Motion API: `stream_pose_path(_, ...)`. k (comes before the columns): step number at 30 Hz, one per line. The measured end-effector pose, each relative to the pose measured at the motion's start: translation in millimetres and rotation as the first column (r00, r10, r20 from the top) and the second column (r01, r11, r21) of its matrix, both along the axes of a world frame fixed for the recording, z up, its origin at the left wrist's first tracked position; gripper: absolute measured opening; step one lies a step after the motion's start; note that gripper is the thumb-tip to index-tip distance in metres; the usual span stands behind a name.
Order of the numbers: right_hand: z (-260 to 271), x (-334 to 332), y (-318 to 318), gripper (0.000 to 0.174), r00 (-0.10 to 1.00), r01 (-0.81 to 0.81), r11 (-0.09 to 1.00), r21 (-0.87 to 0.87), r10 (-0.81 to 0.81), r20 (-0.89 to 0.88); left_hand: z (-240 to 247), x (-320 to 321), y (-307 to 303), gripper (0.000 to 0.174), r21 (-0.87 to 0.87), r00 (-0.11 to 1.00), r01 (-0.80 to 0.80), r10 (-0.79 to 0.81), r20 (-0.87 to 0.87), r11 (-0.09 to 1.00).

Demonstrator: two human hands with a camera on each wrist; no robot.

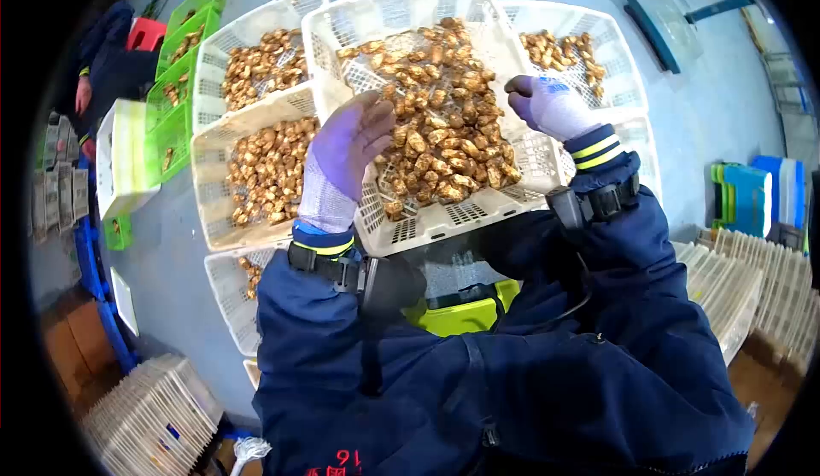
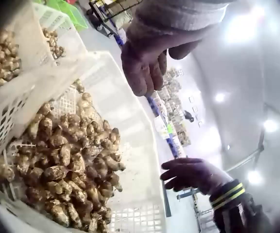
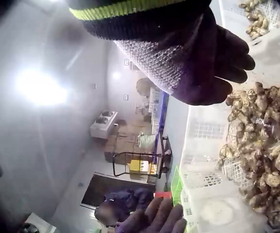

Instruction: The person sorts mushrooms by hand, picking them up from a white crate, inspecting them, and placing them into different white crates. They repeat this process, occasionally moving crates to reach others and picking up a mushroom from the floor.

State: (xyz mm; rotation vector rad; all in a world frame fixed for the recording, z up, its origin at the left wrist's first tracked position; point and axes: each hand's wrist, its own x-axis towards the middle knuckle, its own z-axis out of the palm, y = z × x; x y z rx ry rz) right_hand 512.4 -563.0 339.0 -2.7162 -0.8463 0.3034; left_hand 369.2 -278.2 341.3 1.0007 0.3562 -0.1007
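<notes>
A white perforated plastic crate [image 1: 457, 222] sits at a tilt in front of me, on top of other crates. Stubby brown-and-cream mushrooms [image 1: 436, 139] lie heaped down its middle. My gloved left hand [image 1: 346, 147] hovers over the crate's left side, fingers extended and holding nothing. On the opposite side, my gloved right hand [image 1: 551, 105] is raised over the right wall, its fingers loosely bent and holding nothing. In the right wrist view the right hand [image 3: 203, 68] hangs beside the mushrooms [image 3: 271, 141], apart from them.
More white crates with mushrooms stand at the left [image 1: 269, 173] and at the back right [image 1: 568, 53]. Green baskets [image 1: 175, 92] line the far left, near another person [image 1: 102, 58]. Stacked white crates [image 1: 154, 416] stand at lower left, and others [image 1: 726, 288] at right.
</notes>
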Motion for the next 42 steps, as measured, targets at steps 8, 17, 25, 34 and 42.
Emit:
stream_pose_path(8,35,-27,40,0.033,0.995,0.025,1.000,0.013,-0.024,-0.095,118,-113,84,0.049,0.194,0.847,-0.426,0.314,0.429,0.884)
stream_pose_path(17,53,-87,87,0.034,0.986,-0.124,0.934,0.335,0.153,-0.061,-42,-493,168,0.039,0.382,0.305,-0.845,0.924,-0.231,0.374)
stream_pose_path(25,50,-46,299,0.053,0.909,-0.092,0.871,0.483,0.272,-0.316,-245,-602,88,0.078,0.329,0.066,-0.867,0.740,-0.669,0.374)
stream_pose_path(34,-242,130,431,0.024,0.901,-0.397,0.904,-0.160,0.417,0.122,-276,-543,65,0.054,0.236,0.082,-0.839,0.544,-0.835,0.490)
stream_pose_path(42,-218,103,458,0.032,0.924,-0.316,0.678,-0.663,0.378,-0.054,-308,-531,51,0.060,0.414,-0.110,-0.835,0.627,-0.772,0.363)
